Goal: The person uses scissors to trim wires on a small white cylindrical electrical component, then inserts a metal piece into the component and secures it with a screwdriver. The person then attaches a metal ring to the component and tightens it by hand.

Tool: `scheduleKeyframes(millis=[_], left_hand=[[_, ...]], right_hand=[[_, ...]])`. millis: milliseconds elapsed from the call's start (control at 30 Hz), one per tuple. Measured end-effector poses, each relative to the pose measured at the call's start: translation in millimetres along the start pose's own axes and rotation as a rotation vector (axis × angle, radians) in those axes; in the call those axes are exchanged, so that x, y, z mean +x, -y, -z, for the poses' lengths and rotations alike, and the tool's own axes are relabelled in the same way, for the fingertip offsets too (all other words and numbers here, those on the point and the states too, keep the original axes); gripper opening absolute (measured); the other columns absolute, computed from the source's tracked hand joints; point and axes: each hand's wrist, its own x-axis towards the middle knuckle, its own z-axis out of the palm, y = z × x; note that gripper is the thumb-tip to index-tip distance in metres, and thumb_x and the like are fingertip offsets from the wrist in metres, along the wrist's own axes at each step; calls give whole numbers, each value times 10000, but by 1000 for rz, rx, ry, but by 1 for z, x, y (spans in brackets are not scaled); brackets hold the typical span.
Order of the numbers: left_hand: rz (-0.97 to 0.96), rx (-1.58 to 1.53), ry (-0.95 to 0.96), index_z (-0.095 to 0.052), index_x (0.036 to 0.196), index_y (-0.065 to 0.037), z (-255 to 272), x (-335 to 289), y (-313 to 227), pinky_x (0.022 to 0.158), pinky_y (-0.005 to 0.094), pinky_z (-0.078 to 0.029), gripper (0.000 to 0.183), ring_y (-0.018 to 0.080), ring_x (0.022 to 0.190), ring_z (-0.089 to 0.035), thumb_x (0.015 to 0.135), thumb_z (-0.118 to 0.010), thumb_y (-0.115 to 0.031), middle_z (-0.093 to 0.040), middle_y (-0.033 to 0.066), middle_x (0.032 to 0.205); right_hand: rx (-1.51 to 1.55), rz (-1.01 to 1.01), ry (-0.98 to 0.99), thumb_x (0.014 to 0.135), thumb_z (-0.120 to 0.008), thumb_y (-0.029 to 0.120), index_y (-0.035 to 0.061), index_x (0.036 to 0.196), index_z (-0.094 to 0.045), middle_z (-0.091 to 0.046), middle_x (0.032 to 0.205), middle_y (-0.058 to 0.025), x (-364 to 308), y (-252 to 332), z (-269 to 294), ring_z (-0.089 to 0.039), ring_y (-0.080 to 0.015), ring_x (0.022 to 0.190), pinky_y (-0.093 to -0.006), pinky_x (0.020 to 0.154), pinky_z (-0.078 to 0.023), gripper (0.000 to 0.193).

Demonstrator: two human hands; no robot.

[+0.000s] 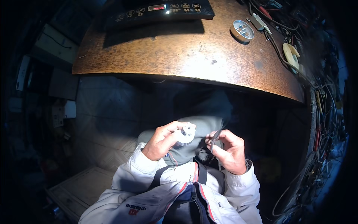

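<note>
Over my lap, my left hand [163, 140] grips a white round plastic part [185, 135] with a raised hub and a toothed-looking lower rim. Thin red and blue wires [172, 158] hang just below that hand. To its right, my right hand [229, 149] pinches a thin dark flat piece [215, 139] between thumb and fingers; its exact kind is not clear. The two held things are apart, at about the same height. Both forearms come up from the lower edge in white sleeves.
A wooden table [164, 56] stands ahead. On it lie a black induction cooker [175, 13] with a lit display, a round metal cup [242, 31] holding small shiny parts, a white connector [257, 21] and a cream ring-shaped piece [291, 56]. Tangled cables [330, 108] crowd the right side.
</note>
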Motion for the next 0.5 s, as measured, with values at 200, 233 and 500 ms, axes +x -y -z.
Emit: scheduleKeyframes(millis=[200, 233, 500], left_hand=[[39, 47, -91, -522, 1482, 51, -31, 1, -20, 1089, 307, -526, 556, 145, 1238, -650, 974, -744, 21, -681, 108, 1303], [48, 149, -99, -520, 1486, 46, -30, 2, -22, 1044, 306, -545, 581, 136, 1203, -658, 961, -766, 12, -683, 102, 1295], [-329, 849, -234, -735, 1242, -12, -41, 11, -38, 702, 319, -583, 649, 200, 811, -712, 702, -1020, -232, -726, 109, 1002]], right_hand=[[-34, 137, -20, 721, -992, 90, -24, 1275, -702, -752, 1177, -105, 24, 8, -17, -701, -214, 1149, -396, 1092, -521, 635], [-51, 154, 1, 747, -950, 43, -50, 1279, -690, -761, 1204, -124, 26, 8, -18, -711, -212, 1143, -368, 1065, -542, 599], [216, 104, -55, 801, -913, -13, -44, 1217, -682, -747, 1148, -107, 33, -12, -27, -718, -178, 1105, -356, 1068, -554, 477]])
